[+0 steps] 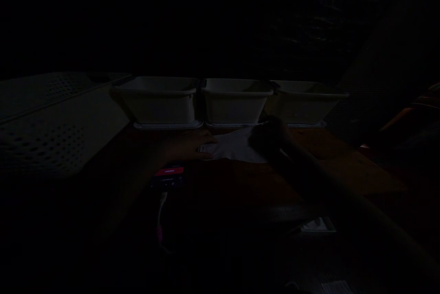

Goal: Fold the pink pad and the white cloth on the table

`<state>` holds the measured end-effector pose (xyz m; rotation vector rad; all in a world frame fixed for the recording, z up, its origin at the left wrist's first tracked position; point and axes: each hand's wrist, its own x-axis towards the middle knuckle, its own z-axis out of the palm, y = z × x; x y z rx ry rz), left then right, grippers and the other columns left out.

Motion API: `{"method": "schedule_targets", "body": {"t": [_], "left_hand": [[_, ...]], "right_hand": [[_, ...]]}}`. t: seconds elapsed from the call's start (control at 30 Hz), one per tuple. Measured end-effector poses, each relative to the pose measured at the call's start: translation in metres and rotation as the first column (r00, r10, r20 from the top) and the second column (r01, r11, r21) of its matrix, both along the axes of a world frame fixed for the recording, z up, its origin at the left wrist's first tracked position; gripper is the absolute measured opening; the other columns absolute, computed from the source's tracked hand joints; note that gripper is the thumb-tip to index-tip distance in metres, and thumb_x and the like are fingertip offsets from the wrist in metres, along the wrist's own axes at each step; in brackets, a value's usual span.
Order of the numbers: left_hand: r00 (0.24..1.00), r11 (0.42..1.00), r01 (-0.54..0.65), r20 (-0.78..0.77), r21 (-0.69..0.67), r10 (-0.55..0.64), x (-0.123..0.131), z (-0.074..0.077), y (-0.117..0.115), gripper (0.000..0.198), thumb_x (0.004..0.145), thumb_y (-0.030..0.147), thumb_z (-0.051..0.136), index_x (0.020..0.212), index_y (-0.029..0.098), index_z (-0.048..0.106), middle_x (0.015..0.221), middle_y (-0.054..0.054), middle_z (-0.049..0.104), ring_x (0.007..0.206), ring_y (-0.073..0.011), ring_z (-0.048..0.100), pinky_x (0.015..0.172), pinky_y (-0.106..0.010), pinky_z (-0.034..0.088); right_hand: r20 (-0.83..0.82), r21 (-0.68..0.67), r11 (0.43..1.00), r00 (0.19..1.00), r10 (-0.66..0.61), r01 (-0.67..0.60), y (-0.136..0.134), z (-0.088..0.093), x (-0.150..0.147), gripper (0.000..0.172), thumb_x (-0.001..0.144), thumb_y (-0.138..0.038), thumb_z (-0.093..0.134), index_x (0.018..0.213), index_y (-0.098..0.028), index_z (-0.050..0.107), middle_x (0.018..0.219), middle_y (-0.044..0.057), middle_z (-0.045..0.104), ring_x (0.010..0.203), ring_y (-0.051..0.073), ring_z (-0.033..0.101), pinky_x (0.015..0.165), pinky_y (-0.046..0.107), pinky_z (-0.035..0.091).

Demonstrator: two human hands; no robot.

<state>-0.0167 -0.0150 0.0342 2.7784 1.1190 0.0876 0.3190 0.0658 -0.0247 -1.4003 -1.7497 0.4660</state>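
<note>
The scene is very dark. A thin white piece, which looks like cloth (233, 145), lies on the wooden table in front of the bins. My left hand (190, 144) rests at its left edge, thumb and fingers apart on either side of the edge. At the right end, my right hand (270, 135) is a dark shape with its fingers curled, apparently gripping the cloth; shadow hides the fingertips. Just below my left hand lies a phone (168, 177) with a lit screen, a white cable (160, 211) running from it.
Three pale bins (165, 108), (237, 108), (304, 108) stand in a row behind the cloth. A perforated pale basket (99, 122) is at the left. On the wooden table (330, 161), small pale items (318, 225) lie near the front. Another person's arm (395, 119) shows at far right.
</note>
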Motion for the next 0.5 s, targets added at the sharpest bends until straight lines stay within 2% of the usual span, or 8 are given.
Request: {"method": "schedule_targets", "body": {"t": [0.17,0.33,0.43,0.5], "left_hand": [[1.0,1.0,0.0,-0.007,-0.005,0.0,0.0,-0.001,0.001,0.044,0.098,0.036,0.06,0.138,0.02,0.054,0.145,-0.01,0.051,0.13,-0.024,0.051,0.103,-0.031,0.04],[1.0,1.0,-0.006,-0.018,-0.008,0.006,-0.001,-0.001,0.002,0.044,0.098,0.037,0.059,0.139,0.021,0.053,0.145,-0.01,0.051,0.129,-0.0245,0.051,0.104,-0.032,0.04],[1.0,1.0,-0.012,-0.012,-0.016,0.011,0.0,0.001,0.0,0.045,0.098,0.037,0.058,0.139,0.02,0.053,0.146,-0.01,0.05,0.131,-0.0248,0.05,0.105,-0.033,0.04],[1.0,1.0,-0.018,-0.022,-0.022,0.018,0.001,0.002,0.0,0.046,0.098,0.037,0.059,0.139,0.019,0.053,0.146,-0.011,0.05,0.131,-0.0248,0.05,0.105,-0.032,0.04]], "right_hand": [[-0.041,-0.048,0.998,0.998,-0.046,0.044,0.001,0.006,0.001,0.028,0.073,-0.024,0.063,0.098,-0.01,0.066,0.09,0.013,0.072,0.077,0.019,0.066,0.073,0.03,0.05],[-0.202,-0.18,0.983,0.976,-0.079,0.042,-0.01,0.013,-0.007,0.017,0.078,-0.019,0.06,0.094,-0.015,0.062,0.085,0.013,0.072,0.072,0.018,0.067,0.065,0.026,0.05],[-0.279,-0.231,0.973,0.956,-0.088,0.022,-0.018,0.014,-0.015,0.022,0.078,-0.02,0.063,0.1,-0.017,0.058,0.089,0.011,0.073,0.077,0.019,0.07,0.064,0.025,0.052],[-0.302,-0.245,0.969,0.948,-0.101,0.025,-0.021,0.015,-0.018,0.019,0.084,-0.022,0.057,0.102,-0.018,0.057,0.093,0.012,0.074,0.078,0.019,0.071,0.065,0.026,0.052]]}}
